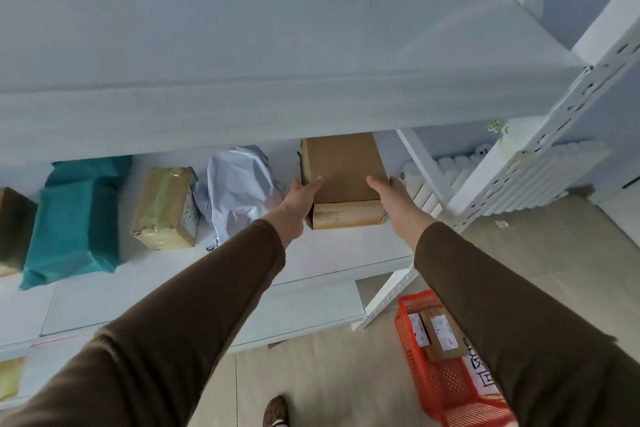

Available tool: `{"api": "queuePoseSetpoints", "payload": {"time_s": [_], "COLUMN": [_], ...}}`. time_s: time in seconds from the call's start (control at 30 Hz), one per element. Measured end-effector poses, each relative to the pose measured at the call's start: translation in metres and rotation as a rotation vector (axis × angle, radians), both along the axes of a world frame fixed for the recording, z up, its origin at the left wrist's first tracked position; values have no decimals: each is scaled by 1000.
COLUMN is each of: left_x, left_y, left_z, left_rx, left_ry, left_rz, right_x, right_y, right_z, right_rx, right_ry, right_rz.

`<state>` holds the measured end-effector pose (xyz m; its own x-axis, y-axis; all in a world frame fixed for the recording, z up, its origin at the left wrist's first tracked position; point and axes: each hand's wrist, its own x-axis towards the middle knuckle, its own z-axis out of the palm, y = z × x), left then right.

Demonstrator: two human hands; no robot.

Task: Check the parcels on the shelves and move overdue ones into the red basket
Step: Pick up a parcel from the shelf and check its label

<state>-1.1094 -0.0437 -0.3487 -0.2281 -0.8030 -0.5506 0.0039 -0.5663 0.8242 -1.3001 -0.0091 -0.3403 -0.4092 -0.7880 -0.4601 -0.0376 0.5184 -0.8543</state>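
A brown cardboard box (343,170) stands at the right end of the middle shelf (346,253), its back half hidden under the shelf above. My left hand (301,196) lies against the box's left side with the thumb on top. My right hand (394,198) lies against its right side, thumb on top as well. Both arms wear brown sleeves. On the floor at the lower right stands the red basket (440,378), which holds a small brown parcel (443,336) with a label.
Left of the box sit a crumpled white bag (239,191), a taped brown parcel (166,208), a teal bag (76,225) and a dark parcel (14,218). A white perforated shelf post (540,146) rises at the right. A white radiator (519,180) stands behind it.
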Motion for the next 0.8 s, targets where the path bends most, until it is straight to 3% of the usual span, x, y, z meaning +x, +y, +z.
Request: {"api": "queuePoseSetpoints", "payload": {"time_s": [0.33,0.8], "left_x": [9,35], "left_y": [39,228], "left_z": [10,39], "left_rx": [-127,-176], "left_ry": [98,251], "left_rz": [22,175], "right_x": [15,12], "right_y": [45,234], "right_z": [2,31], "right_rx": [-179,-341], "right_ry": [-68,-298], "right_rz": [-11,112]}}
